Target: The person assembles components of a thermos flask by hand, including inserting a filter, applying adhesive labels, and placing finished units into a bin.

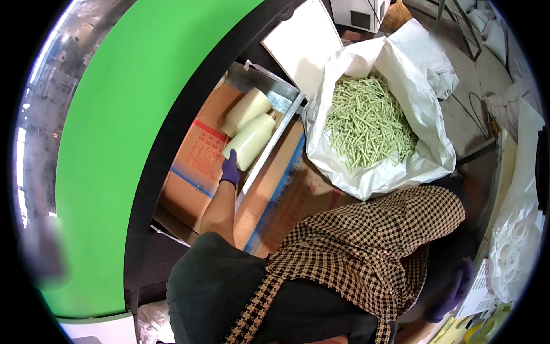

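In a metal tray lined with cardboard [192,155], two pale green plastic bottles lie on their sides. My left hand [230,170], in a purple glove, grips the base end of the nearer bottle [250,141], a finger laid on its side and the rest partly hidden. The other bottle [247,111] lies just beyond, touching or nearly touching it. At the lower right, my purple-gloved right hand [451,293] is open with fingers stretched out, close to a printed white sheet [476,289]. I see nothing held in it.
A large white sack [349,178] of short pale green sticks [369,123] stands right of the metal tray. A curved green machine panel [114,143] with a black edge rises on the left. Yellow-green pieces [495,324] and a clear plastic bag [513,258] are at the right.
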### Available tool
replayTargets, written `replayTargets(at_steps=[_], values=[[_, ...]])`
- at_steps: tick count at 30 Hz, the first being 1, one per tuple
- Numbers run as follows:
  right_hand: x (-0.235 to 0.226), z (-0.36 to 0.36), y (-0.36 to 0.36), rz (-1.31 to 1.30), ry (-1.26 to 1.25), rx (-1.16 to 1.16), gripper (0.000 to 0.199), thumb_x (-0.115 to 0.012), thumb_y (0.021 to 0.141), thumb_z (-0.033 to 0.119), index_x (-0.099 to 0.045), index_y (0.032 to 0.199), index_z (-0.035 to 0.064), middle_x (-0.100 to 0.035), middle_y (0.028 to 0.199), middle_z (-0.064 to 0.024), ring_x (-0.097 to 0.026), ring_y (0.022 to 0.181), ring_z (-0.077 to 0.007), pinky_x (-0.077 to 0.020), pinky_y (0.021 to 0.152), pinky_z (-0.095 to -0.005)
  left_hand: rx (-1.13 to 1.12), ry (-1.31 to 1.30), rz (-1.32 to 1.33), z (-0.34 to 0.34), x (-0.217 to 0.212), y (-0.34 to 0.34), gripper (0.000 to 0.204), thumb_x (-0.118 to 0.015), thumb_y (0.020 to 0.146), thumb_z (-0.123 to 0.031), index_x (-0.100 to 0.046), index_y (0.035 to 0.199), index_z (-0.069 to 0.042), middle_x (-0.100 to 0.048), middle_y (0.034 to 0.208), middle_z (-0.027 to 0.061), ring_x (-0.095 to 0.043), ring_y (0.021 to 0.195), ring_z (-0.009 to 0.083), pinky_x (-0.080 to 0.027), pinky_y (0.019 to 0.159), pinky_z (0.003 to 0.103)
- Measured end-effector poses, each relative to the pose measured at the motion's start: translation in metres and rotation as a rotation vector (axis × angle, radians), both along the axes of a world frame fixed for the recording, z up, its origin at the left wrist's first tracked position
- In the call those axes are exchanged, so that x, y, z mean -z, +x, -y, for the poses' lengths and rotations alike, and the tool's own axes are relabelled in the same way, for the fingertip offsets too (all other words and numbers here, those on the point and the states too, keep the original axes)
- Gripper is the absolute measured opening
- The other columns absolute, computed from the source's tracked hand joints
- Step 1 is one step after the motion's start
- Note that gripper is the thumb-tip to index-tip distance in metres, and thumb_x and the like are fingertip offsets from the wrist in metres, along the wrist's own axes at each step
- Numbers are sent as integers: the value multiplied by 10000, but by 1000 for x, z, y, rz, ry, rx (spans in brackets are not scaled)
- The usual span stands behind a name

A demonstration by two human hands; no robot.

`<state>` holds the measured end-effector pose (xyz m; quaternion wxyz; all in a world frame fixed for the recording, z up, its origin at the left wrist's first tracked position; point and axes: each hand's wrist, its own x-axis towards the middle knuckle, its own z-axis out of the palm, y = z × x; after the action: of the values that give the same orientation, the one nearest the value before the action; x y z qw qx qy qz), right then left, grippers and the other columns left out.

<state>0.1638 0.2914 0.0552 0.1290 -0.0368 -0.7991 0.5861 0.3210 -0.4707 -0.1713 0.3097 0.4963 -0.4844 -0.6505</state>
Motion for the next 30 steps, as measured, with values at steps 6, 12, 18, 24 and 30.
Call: replayTargets(at_steps=[6,12,18,24,30], values=[[-4,40,9,110,-93,-204,213,-506,988,46,-648,1136,-10,-593,1116,-58,-546,978,-154,-465,890,-290,481,-406,-158,-122,-146,-84,481,-646,1017,-168,-524,1436,35,-638,1347,103,-631,1152,197,-502,998,347],[-10,85,-18,-78,-496,-411,1037,-704,901,559,-217,1624,-3,-352,1622,-192,-367,1487,-331,-292,1215,-460,1244,-432,-205,-296,-290,-157,376,-755,913,-72,-667,1263,32,-733,1133,77,-672,999,133,-548,908,302],[-1,45,-6,-229,-475,-199,937,-678,896,502,-305,1580,-19,-427,1578,-211,-424,1452,-342,-301,1222,-477,1586,-86,-407,-391,-309,-193,437,-708,959,-98,-605,1356,52,-715,1197,94,-653,1022,123,-541,904,284],[5,22,36,-95,-86,4,751,-540,989,500,-393,1505,-26,-451,1506,-226,-435,1417,-338,-356,1178,-462,1830,-115,-470,-405,-323,-198,540,-623,980,-80,-482,1470,99,-708,1193,101,-638,941,105,-518,834,269],[-17,55,50,-197,-274,224,645,-461,1028,507,-433,1397,-21,-510,1367,-202,-533,1241,-304,-426,1077,-447,1452,-408,-388,-429,-321,-205,177,-638,1004,-89,-711,1102,40,-677,889,7,-573,794,53,-505,722,260]])
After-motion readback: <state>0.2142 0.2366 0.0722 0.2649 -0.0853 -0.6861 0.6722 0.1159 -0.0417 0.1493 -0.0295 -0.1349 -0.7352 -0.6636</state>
